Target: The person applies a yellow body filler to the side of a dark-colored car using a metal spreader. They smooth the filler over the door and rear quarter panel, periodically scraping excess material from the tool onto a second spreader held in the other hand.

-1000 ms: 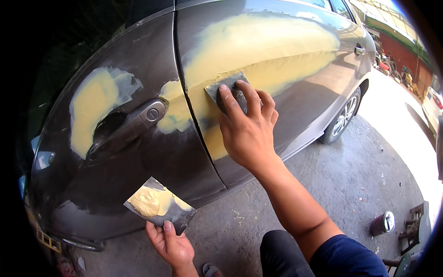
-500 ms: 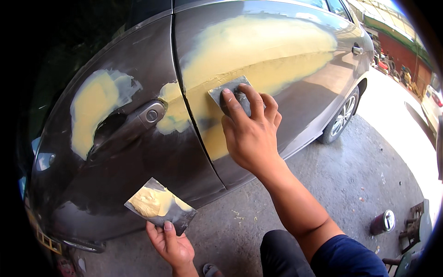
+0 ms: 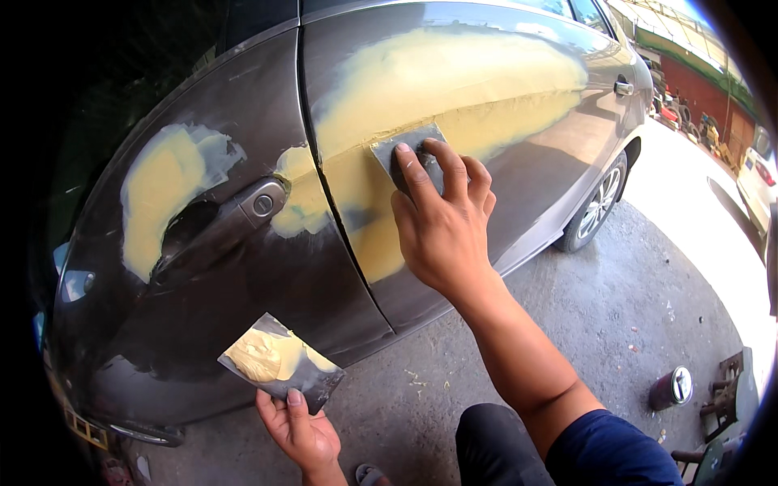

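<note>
My right hand [image 3: 446, 215] grips a grey putty spreader [image 3: 389, 166], its far edge pressed on the yellow body filler [image 3: 454, 73] that covers much of the rear door. The spreader lies just under a ridge line in the filler, right of the gap between the doors. Lower down, away from the car, my left hand [image 3: 300, 429] pinches the near edge of a dark flat plate [image 3: 320, 385] between thumb and fingers. A mound of pale yellow filler [image 3: 259, 356] sits on that plate. More filler [image 3: 166, 182] curves around the front door's handle [image 3: 261, 204].
The brown car [image 3: 267, 300] fills the left and middle. Its rear wheel [image 3: 600, 206] stands on the concrete floor [image 3: 583, 324]. A round can [image 3: 671, 389] and a dark stool-like object [image 3: 729, 397] are at the lower right. A white vehicle [image 3: 759, 178] stands far right.
My right hand and its spreader have shifted slightly to the right along the filler. My left hand with the loaded plate stays almost in place. The view has moved very slightly.
</note>
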Tool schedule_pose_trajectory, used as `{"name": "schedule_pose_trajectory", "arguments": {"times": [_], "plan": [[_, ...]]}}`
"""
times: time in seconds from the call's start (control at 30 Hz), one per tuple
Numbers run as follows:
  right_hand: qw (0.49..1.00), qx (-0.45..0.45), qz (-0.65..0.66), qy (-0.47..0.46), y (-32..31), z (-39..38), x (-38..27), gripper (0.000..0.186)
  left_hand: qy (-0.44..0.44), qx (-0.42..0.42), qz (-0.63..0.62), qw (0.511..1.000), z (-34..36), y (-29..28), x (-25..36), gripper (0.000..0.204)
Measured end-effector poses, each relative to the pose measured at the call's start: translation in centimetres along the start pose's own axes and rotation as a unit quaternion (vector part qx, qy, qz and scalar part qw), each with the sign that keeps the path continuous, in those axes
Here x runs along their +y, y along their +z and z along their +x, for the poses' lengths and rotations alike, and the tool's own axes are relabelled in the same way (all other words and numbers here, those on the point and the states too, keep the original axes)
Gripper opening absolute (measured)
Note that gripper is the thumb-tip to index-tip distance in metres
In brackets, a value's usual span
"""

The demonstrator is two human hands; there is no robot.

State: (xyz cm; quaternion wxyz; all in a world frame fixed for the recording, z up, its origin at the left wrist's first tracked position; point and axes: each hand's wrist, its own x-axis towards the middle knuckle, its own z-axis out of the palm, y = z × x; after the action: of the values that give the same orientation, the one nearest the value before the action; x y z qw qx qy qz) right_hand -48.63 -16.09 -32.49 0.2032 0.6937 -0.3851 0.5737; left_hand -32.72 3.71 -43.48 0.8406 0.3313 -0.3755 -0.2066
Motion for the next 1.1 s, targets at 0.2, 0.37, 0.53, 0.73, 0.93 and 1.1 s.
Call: {"name": "schedule_pose_trajectory", "arguments": {"times": [0.2,0.37,0.53,0.73,0.93,1.1], "plan": [[1.000,-0.014,-0.012,-0.014,0.6,0.0,0.0,0.045,-0.003,-0.007,0.004,1.000,0.1,0.2,-0.1,0.048],[0.998,-0.047,-0.023,-0.035,0.5,-1.7,1.1,0.045,-0.009,-0.004,0.010,1.000,0.1,0.3,-0.2,0.048],[0.996,-0.082,-0.034,-0.033,-0.8,-2.5,1.5,0.046,-0.009,-0.002,0.005,1.000,-0.1,0.5,-0.3,0.049],[0.998,-0.045,-0.018,-0.038,-1.4,0.3,1.0,0.043,-0.014,-0.034,0.015,0.999,-0.2,-0.2,-0.7,0.050],[0.989,-0.124,-0.054,-0.055,-0.9,-2.2,0.9,0.043,-0.014,-0.034,0.008,0.999,-0.1,-0.3,-0.5,0.050],[0.984,-0.161,-0.058,-0.057,-1.2,-5.0,2.8,0.045,-0.034,-0.017,-0.015,0.999,-0.3,1.1,-0.7,0.048]]}}
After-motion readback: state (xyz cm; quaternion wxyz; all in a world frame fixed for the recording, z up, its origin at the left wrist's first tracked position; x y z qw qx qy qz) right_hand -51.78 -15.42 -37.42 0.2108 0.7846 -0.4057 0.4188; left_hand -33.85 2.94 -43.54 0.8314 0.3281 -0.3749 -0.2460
